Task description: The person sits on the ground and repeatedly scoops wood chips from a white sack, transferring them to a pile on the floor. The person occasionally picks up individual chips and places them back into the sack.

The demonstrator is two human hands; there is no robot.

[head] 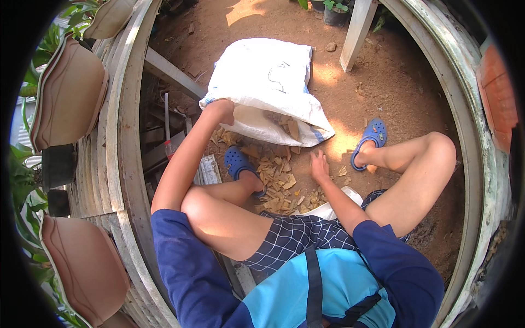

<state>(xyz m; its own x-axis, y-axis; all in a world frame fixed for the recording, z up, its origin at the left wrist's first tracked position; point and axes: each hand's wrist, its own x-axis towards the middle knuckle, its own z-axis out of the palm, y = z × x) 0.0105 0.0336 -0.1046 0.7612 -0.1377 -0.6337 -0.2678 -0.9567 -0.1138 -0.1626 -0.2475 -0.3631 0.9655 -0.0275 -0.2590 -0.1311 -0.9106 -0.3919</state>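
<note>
A white woven sack (258, 67) lies on the soil with its mouth towards me. My left hand (223, 111) grips the left side of its rim and holds the mouth partly lifted. Dry brown leaves (290, 126) show just inside the opening. More dry leaves (279, 176) are heaped on the ground between my feet. My right hand (319, 166) is low over the soil, below the sack's right corner and beside the heap. Its fingers are somewhat apart, and nothing shows in them. A white object (326, 210), partly hidden by my right forearm, lies at the heap's near edge.
My feet, in blue clogs (238, 162), flank the leaves. A wooden post (358, 37) stands beyond the sack on the right. Wooden boards and a bottle (170, 148) lie at left. Planters (71, 92) line the left ledge; a terracotta-coloured pot (498, 98) is at right.
</note>
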